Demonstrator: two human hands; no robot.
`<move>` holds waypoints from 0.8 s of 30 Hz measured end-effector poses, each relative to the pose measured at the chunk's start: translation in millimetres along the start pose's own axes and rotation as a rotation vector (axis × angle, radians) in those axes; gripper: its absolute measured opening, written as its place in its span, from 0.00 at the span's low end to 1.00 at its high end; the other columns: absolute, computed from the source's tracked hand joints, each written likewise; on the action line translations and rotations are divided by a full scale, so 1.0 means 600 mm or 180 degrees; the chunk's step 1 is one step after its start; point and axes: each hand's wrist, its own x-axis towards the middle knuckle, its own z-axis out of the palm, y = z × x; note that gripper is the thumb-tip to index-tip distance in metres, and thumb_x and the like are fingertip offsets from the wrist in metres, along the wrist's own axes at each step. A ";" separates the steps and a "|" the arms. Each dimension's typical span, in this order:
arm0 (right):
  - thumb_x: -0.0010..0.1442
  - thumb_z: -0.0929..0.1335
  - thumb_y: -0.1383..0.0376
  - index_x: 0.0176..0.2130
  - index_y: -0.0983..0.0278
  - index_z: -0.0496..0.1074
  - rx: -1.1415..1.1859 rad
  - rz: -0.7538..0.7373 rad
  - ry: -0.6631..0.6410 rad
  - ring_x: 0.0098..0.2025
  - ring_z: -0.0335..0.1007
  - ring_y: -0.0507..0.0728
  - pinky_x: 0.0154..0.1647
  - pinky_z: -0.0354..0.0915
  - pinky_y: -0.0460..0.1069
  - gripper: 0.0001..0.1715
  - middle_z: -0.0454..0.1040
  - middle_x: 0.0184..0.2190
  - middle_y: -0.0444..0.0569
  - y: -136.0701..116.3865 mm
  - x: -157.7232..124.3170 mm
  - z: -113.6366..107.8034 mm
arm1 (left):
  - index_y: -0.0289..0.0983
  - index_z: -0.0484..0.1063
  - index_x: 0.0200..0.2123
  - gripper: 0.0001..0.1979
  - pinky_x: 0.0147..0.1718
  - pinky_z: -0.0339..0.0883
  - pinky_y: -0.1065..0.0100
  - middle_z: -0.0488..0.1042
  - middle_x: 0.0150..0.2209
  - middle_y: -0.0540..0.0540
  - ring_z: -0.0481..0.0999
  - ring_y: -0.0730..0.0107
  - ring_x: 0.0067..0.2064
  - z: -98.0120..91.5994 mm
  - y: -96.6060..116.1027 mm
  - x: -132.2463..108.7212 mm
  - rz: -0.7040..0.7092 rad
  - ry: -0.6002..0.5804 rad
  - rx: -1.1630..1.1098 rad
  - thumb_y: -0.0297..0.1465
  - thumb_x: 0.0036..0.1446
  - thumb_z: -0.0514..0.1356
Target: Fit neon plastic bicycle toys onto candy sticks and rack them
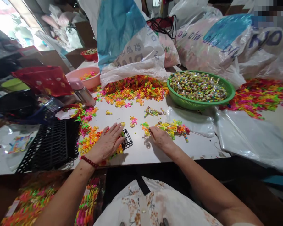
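My left hand lies flat with fingers stretched over a black plastic grid tray and small bright plastic pieces. Its fingers are spread a little and hold nothing. My right hand is pinched, thumb against fingers, on a small orange and green plastic bicycle-like toy just above the white table. Right beside that hand is a loose heap of yellow, orange and red plastic toys. Several small patterned candy-like tubes lie farther back.
A green basket full of wrapped tubes stands at back right. Plastic bags lie on the right. Black trays are stacked at left, near a steel bottle. A big white and blue sack spills plastic pieces.
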 end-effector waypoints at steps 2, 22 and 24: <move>0.65 0.61 0.69 0.39 0.64 0.69 0.0621 0.0091 0.0013 0.33 0.67 0.54 0.36 0.59 0.47 0.09 0.73 0.32 0.49 -0.028 0.014 0.014 | 0.39 0.55 0.66 0.27 0.67 0.43 0.53 0.53 0.69 0.44 0.49 0.62 0.70 0.000 -0.002 -0.001 0.0004 -0.0085 -0.0051 0.41 0.69 0.40; 0.49 0.65 0.71 0.33 0.65 0.75 0.2219 -0.0567 -0.0429 0.32 0.66 0.54 0.34 0.60 0.47 0.11 0.76 0.31 0.46 -0.104 0.152 0.142 | 0.39 0.51 0.67 0.28 0.67 0.43 0.51 0.45 0.71 0.42 0.45 0.62 0.71 -0.006 -0.008 0.000 0.0004 -0.0112 -0.0308 0.43 0.68 0.41; 0.46 0.65 0.73 0.33 0.65 0.75 0.2155 -0.0621 -0.0602 0.33 0.66 0.55 0.34 0.59 0.46 0.13 0.76 0.31 0.46 -0.104 0.159 0.134 | 0.39 0.50 0.67 0.28 0.67 0.44 0.51 0.45 0.71 0.41 0.47 0.62 0.71 -0.005 -0.008 0.000 -0.0006 -0.0058 -0.0394 0.43 0.68 0.43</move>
